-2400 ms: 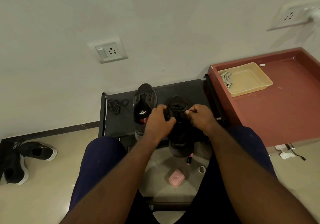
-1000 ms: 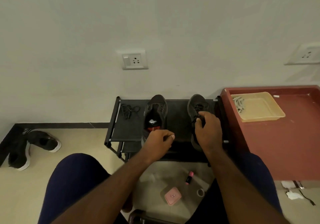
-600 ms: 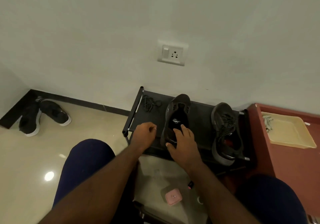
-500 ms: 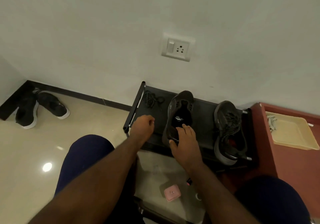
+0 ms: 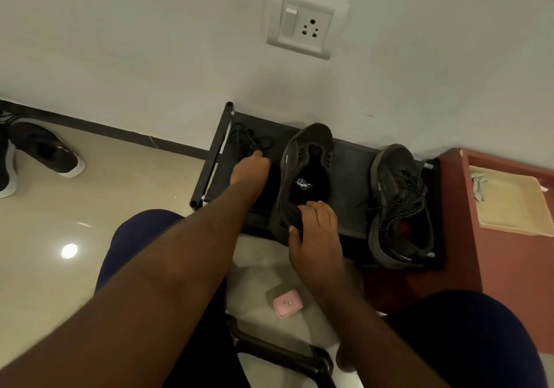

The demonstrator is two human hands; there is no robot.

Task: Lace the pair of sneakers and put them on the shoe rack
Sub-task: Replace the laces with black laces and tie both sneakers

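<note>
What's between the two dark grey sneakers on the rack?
Nothing: only bare black fabric rack shelf between unlaced dark sneaker and laced dark sneaker, head view.

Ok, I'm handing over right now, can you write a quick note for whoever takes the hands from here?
Left hand: at the loose lace on the left end of the shoe rack; whether it grips the lace is unclear.
Right hand: grips the heel of the unlaced sneaker, mid-rack.
Done: the laced sneaker sits at the rack's right end.
Left: thread the loose lace through the unlaced sneaker, tie it, and set it beside its mate.
</note>
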